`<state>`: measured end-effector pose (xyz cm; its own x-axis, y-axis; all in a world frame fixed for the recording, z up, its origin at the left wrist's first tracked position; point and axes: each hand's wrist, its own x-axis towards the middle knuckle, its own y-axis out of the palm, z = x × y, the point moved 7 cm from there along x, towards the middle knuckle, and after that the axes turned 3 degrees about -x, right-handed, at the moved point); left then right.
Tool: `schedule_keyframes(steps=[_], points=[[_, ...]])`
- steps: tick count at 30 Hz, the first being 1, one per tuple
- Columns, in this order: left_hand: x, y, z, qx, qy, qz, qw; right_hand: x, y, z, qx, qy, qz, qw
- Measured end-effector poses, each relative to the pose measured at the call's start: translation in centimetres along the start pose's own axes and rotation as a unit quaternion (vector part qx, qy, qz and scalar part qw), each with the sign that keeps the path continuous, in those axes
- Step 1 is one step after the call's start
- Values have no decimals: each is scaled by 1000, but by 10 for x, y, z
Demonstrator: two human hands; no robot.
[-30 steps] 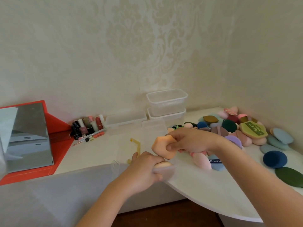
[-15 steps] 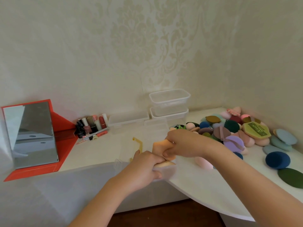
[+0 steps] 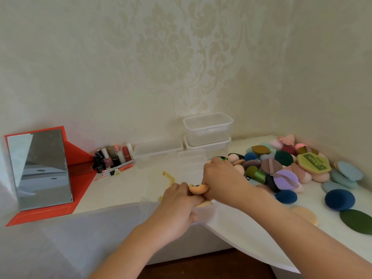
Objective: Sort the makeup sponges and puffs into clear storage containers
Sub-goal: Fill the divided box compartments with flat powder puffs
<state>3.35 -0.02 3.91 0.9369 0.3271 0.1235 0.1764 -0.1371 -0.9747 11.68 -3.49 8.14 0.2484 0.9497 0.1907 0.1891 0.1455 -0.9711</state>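
Head view. What has changed over the last second?

– The peach sponge (image 3: 198, 189) has come down. A second ago the right hand (image 3: 221, 178) held it up above the counter (image 3: 120, 188), with most of its face showing. Now only a squashed rim of it shows between the two hands.

– And the hands themselves?

– The right hand's fingers are curled over the peach sponge, pinching and pressing it downward. The left hand (image 3: 179, 200) grips the near container (image 3: 207, 216) at the counter's front edge, fingers wrapped on its wall. It has barely moved.

– So where is the sponge exactly?

– At the mouth of the near container, on top of another pale sponge (image 3: 203, 204) already inside. I cannot tell whether it has gone below the rim.

– What does that mean for the sorting?

– I judge this piece is nearly stowed. It needs a last push and a release. Most of the work remains: the pile of sponges and puffs (image 3: 281, 168) lies on the right side of the counter, and the stacked containers (image 3: 207, 129) by the wall look unfilled.

– Any risk?

– The near container sits right at the edge, so a hard push could tip it.
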Motion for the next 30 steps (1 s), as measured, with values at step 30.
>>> schedule_keyframes(steps=[30], points=[[-15,-1,14,-268,22,75,960,15,48,17,153,-123,189,962]])
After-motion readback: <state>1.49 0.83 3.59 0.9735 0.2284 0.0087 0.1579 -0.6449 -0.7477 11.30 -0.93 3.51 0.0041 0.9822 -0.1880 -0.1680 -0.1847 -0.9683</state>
